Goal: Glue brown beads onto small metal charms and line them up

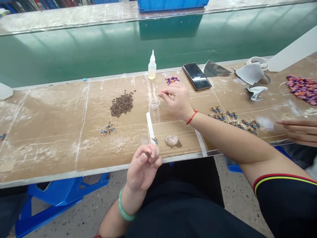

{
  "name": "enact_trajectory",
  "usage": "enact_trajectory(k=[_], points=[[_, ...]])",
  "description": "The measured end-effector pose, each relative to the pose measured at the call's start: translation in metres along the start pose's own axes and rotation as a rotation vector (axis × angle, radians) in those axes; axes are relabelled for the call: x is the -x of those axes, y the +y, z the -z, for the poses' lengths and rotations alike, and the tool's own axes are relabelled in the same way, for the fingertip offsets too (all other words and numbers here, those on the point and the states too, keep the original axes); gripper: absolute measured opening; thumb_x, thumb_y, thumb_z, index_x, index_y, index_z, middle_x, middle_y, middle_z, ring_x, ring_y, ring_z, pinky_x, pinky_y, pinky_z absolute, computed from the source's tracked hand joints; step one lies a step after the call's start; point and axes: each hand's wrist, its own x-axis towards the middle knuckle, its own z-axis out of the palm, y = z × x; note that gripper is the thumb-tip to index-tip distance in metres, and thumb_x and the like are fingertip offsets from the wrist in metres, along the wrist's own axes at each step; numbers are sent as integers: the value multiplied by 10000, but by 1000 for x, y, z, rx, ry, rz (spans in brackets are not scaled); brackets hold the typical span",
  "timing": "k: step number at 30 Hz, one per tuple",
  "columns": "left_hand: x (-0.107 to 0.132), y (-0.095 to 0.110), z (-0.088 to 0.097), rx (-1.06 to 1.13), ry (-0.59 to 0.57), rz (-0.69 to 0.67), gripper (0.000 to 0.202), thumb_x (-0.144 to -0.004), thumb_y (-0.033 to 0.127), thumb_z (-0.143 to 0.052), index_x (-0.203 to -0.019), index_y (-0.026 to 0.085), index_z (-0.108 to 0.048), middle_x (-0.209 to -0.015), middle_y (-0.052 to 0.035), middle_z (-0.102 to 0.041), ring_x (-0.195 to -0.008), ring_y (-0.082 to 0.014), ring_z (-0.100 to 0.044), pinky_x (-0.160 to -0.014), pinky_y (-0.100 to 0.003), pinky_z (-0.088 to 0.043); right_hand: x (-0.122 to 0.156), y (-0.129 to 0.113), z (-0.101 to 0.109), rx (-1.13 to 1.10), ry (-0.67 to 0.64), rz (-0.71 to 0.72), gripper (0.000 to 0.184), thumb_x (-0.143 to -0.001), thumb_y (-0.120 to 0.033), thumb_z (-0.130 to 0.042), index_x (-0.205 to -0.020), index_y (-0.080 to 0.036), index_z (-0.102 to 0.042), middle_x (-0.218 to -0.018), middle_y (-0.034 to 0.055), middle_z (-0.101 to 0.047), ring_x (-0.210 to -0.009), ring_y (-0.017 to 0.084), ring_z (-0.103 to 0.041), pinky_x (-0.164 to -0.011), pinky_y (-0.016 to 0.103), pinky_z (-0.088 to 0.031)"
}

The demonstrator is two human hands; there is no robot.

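Observation:
My left hand [143,167] is closed in a pinch at the near table edge, holding a tiny dark bead [147,154] between thumb and fingers. My right hand [174,99] is closed on a thin needle-like stick whose tip dips toward a small clear cup [155,103]. A white stick [150,127] lies between the hands, with a small coloured piece [155,140] at its near end. A pile of brown beads [122,104] sits left of the cup. A squeeze bottle [152,66] stands behind it.
A phone [196,76] lies behind my right hand. Small finished pieces lie in a row [232,119] on the right and in a cluster [108,129] on the left. Purple parts [302,88] are heaped far right. Another person's hand [299,131] rests at the right edge. A round lid [171,140] lies near.

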Motion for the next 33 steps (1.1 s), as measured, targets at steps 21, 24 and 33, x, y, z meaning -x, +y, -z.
enact_trajectory(k=[21,24,33], points=[[8,29,15,-17,-25,-201,133,-776,280,-852,-819,187,-767,-655,46,-425,-583,-80,-287,-485,-165,-360,-9,-149,21,454,-1333,25,252,-903,39,-552,-952,-94,-760,-1013,133,-759,-1057,248,-707,-799,286,-547],[10,30,16,-3,-38,-204,149,-758,273,-867,-815,183,-763,-667,44,-486,-582,-73,-312,-484,-165,-375,-6,-153,21,426,-1318,28,250,-902,45,-553,-968,-90,-752,-1057,145,-752,-1107,268,-689,-823,307,-565],[22,31,14,-48,0,-236,189,-719,288,-892,-790,183,-751,-661,44,-524,-578,-74,-340,-468,-177,-380,2,-158,32,272,-1168,150,204,-964,-60,-546,-1090,-122,-694,-1012,93,-742,-982,232,-686,-702,306,-479]])
